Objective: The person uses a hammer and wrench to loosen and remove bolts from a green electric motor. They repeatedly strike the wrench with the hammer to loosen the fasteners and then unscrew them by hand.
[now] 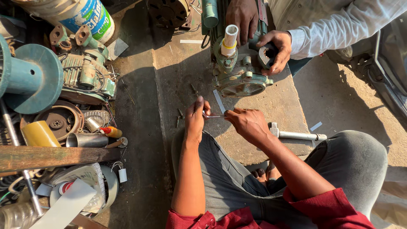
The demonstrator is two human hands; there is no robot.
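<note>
Near the knees, the left hand [196,116] and the right hand [248,123] both pinch a thin white strip [213,115] stretched between them, with fingers pressed together on its ends. Farther, a green pump [237,74] stands on the concrete slab [178,72], where another person's hands [275,48] hold its right side.

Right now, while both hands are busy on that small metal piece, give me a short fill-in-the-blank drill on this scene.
1. The left hand and right hand together hold a thin ____ piece.
2. The co-worker's hands rest on a green ____.
3. A short white ____ stub stands upright on that machine.
4. The wearer's rolled-up sleeves are ____.

Missing words: metal; pump; pipe; red
</note>
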